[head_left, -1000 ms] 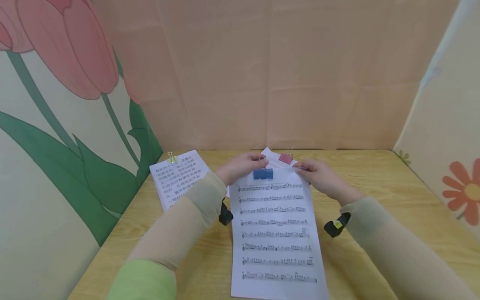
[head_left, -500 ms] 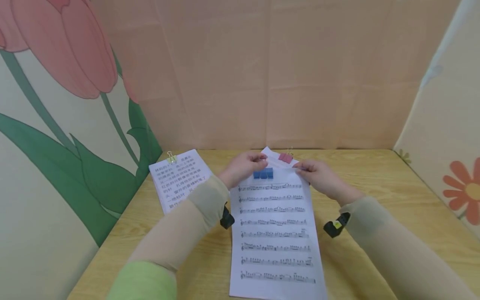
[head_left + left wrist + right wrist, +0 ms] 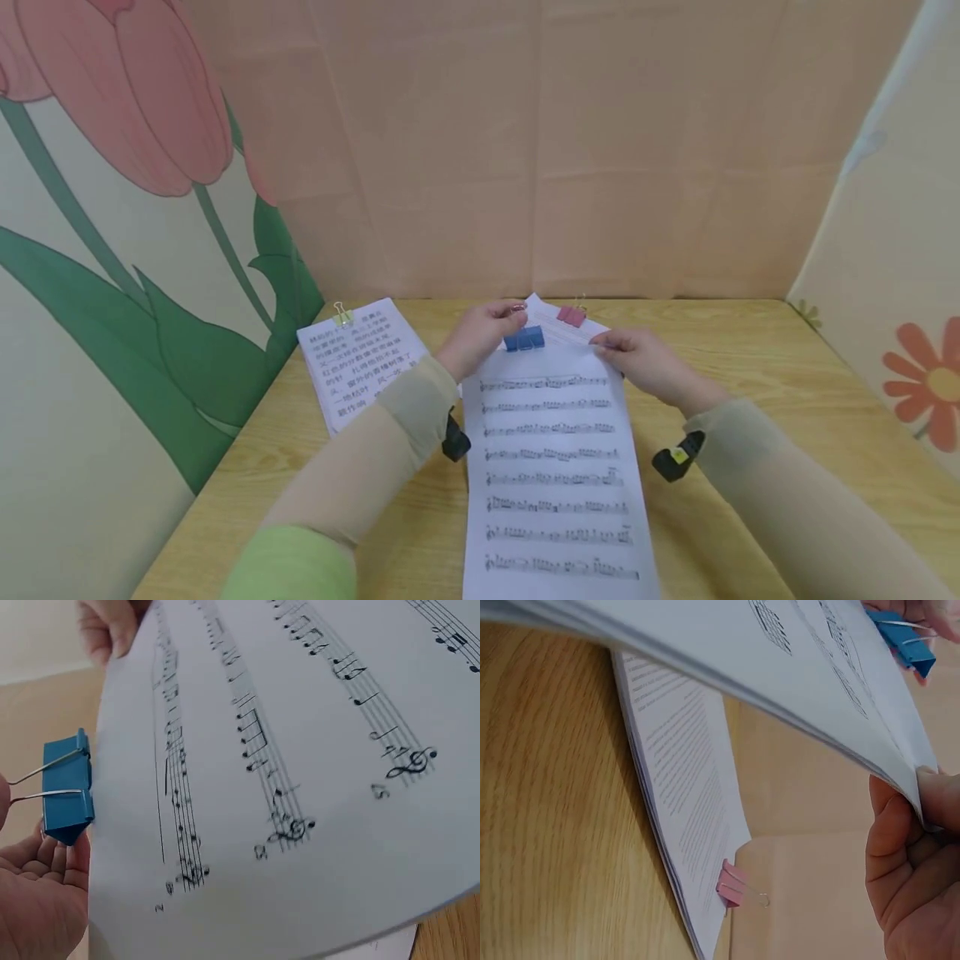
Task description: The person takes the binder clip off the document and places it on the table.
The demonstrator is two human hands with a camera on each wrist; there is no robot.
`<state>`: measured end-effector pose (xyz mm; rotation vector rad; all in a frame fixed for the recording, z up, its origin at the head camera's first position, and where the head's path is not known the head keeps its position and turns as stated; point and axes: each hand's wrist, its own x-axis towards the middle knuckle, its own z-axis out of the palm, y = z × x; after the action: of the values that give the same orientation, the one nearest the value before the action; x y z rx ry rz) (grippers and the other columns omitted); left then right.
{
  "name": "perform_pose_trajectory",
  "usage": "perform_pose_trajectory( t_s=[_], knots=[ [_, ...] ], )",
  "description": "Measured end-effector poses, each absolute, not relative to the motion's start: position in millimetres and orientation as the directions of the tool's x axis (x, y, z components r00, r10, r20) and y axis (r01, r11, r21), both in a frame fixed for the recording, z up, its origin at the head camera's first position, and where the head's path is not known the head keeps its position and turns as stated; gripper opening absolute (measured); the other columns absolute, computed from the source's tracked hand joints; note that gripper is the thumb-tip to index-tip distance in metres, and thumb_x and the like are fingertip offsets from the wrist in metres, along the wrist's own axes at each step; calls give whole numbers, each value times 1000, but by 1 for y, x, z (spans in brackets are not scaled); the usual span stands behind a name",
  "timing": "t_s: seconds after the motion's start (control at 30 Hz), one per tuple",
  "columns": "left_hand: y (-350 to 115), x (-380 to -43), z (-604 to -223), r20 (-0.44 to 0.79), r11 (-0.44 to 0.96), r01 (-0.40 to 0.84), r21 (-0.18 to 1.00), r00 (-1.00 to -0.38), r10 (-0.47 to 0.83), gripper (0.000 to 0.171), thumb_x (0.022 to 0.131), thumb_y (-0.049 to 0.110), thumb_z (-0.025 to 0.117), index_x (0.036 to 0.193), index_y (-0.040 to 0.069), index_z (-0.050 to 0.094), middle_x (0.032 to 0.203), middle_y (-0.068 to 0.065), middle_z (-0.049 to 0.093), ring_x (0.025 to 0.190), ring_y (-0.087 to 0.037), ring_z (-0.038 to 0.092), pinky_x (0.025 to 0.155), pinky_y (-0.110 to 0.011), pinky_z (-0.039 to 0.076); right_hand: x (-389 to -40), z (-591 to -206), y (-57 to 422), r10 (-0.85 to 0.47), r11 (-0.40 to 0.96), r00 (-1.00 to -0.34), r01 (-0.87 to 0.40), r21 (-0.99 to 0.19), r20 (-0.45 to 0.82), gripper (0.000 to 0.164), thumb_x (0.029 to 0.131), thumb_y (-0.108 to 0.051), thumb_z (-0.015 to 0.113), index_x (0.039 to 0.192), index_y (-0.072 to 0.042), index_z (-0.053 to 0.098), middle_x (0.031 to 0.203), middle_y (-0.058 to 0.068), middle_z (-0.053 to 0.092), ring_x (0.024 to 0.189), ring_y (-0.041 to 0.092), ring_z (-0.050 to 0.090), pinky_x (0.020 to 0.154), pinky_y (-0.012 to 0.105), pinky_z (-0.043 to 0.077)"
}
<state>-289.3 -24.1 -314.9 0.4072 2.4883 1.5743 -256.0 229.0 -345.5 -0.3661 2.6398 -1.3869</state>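
My left hand (image 3: pixel 477 337) holds a blue binder clip (image 3: pixel 66 784) by its wire handles. The clip sits right at the top edge of a stack of sheet music (image 3: pixel 555 475) printed with several staves. My right hand (image 3: pixel 648 362) pinches the top right corner of that stack between thumb and fingers, as the right wrist view shows. There, the sheet music is held up over a second stack of printed pages (image 3: pixel 675 742), which lies on the table with a pink binder clip (image 3: pixel 732 885) on its edge.
On the left of the wooden table (image 3: pixel 720 533) lies another stack of printed pages (image 3: pixel 360 358) with a yellow binder clip (image 3: pixel 342 316). A peach backdrop (image 3: pixel 540 167) stands behind the table, with flower-patterned panels on both sides.
The blue clip has moved up from the sheet music's face to its top edge, in my left hand. The sheet music has slid slightly towards me, with my right hand still on its corner.
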Motion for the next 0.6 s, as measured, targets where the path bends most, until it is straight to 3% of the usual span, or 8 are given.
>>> perform_pose_trajectory(
  t_s=[0.17, 0.4, 0.6],
  knots=[
    [-29, -292, -316, 57, 306, 157, 939, -949, 311, 43, 79, 46, 55, 117, 26, 52, 108, 9, 53, 103, -10, 46, 88, -37, 34, -255, -351, 240, -283, 538, -959, -159, -828, 0, 25, 89, -25, 46, 104, -8, 56, 94, 9, 58, 81, 23, 52, 67, 35, 43],
    [-28, -287, -322, 38, 198, 109, 974, -943, 331, 40, 80, 37, 58, 115, 17, 55, 101, 5, 57, 98, -10, 49, 88, -37, 33, -253, -355, 264, -272, 557, -962, -127, -821, -36, 24, 88, -31, 47, 100, -14, 57, 94, 7, 57, 77, 25, 49, 58, 35, 40],
    [-22, -285, -331, 41, 163, 93, 982, -954, 298, 35, 80, 34, 58, 111, 17, 56, 100, 3, 57, 97, -10, 49, 87, -35, 35, -248, -357, 297, -250, 572, -967, -108, -813, -48, 27, 88, -31, 46, 103, -10, 55, 90, 11, 58, 66, 23, 49, 52, 33, 40]
  ],
)
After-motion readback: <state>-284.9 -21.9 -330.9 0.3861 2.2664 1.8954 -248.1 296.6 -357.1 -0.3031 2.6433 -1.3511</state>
